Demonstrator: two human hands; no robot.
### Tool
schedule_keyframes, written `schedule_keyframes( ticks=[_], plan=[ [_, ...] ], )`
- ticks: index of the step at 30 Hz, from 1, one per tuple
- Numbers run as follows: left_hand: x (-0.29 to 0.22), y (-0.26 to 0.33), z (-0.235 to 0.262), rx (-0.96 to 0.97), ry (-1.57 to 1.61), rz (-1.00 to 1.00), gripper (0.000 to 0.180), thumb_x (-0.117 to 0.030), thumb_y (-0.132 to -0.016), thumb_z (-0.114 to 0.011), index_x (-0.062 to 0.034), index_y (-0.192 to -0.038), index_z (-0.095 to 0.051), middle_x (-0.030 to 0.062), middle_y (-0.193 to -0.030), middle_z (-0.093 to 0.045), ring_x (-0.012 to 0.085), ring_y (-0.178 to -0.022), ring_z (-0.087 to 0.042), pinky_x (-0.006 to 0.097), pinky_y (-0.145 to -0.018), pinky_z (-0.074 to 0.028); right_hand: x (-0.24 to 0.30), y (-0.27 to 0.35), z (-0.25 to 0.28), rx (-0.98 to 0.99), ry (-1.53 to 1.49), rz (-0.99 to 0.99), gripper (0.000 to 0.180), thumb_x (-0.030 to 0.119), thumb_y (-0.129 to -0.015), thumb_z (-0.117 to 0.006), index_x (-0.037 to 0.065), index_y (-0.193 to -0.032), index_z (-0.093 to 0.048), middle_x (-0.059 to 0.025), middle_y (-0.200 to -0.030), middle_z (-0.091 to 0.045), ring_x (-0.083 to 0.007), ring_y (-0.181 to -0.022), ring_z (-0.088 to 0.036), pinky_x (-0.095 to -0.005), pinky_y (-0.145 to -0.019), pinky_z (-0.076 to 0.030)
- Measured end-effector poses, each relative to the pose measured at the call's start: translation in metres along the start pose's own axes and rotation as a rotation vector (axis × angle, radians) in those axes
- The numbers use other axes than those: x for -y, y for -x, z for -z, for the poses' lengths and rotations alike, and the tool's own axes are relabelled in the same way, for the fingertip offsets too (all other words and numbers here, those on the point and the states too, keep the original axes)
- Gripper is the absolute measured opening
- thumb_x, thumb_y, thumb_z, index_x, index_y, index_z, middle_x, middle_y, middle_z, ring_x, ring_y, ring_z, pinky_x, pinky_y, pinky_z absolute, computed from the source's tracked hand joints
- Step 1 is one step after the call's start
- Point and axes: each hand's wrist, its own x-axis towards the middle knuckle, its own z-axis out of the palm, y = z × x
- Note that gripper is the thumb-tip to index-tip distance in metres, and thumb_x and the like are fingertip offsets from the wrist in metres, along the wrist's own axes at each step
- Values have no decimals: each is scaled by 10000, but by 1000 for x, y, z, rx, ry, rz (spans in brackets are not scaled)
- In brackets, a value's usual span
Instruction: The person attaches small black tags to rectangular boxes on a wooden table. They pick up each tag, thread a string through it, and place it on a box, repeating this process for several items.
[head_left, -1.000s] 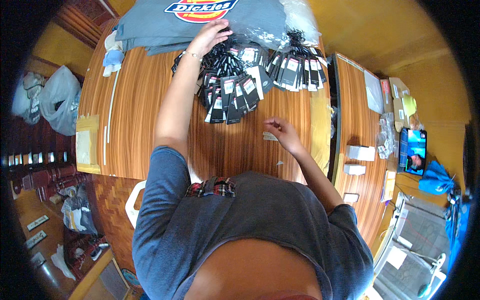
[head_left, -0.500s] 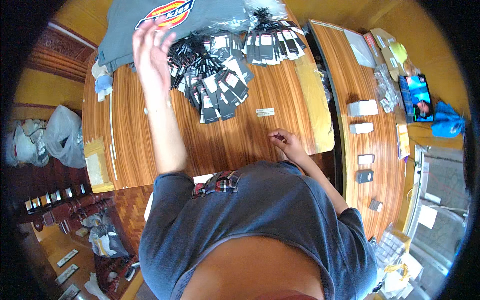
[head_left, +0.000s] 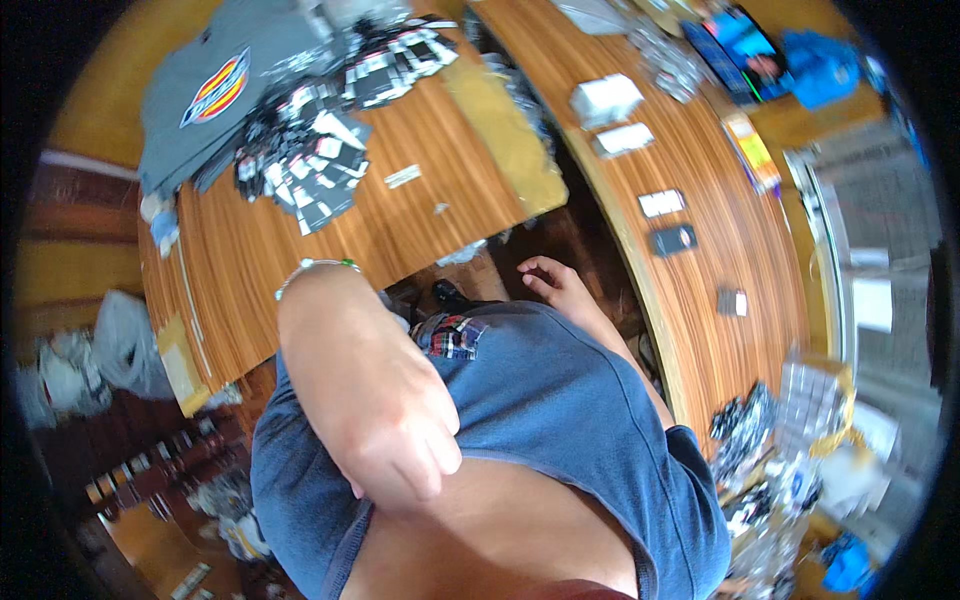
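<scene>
Left hand point(head_left: 400, 445) is drawn from clustered rectangular tags point(head_left: 308, 165) toward blue fabric shirt point(head_left: 570, 385), fingers curled, contents hidden; right hand point(head_left: 555, 283) half-open, empty.

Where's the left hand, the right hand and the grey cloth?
Left hand point(head_left: 378, 410): head view, back of the hand.
Right hand point(head_left: 563, 288): head view, by the thumb's base.
Grey cloth point(head_left: 216, 88): head view, its printed emblem.

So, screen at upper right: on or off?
On: the screen is lit, showing a bright, mostly blue picture.
</scene>
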Motion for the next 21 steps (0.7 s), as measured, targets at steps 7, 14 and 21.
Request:
schedule_keyframes(
  ticks=[7, 14, 21],
  plan=[
    [94, -97, 7, 304, 466, -238, 129, -193, -777, -473, -66, -752, -483, 38, -694, -443, 179, -699, -468, 281, -616, -335, -38, 128, 54, -219, -28, -119, 204, 166, -828, -574, -1, -945, -578, -117, -841, -619, -214, -768, -581, -326, -705, -458],
    [122, -169, 23, 415, 272, -371, 23, -161, -765, -458, -150, -754, -475, -53, -701, -432, 115, -710, -455, 251, -708, -359, -55, 204, 76, -457, -48, -276, 215, 168, -822, -574, 0, -955, -581, -149, -876, -613, -240, -807, -593, -324, -720, -462],
    [205, -171, 10, 345, 548, -180, 330, -414, -851, -496, -108, -732, -466, 32, -727, -456, 190, -723, -454, 338, -690, -378, -82, 220, 78, -735, -170, -317, 218, 169, -841, -575, 23, -1002, -583, -94, -860, -614, -164, -801, -556, -296, -736, -449]
  ],
)
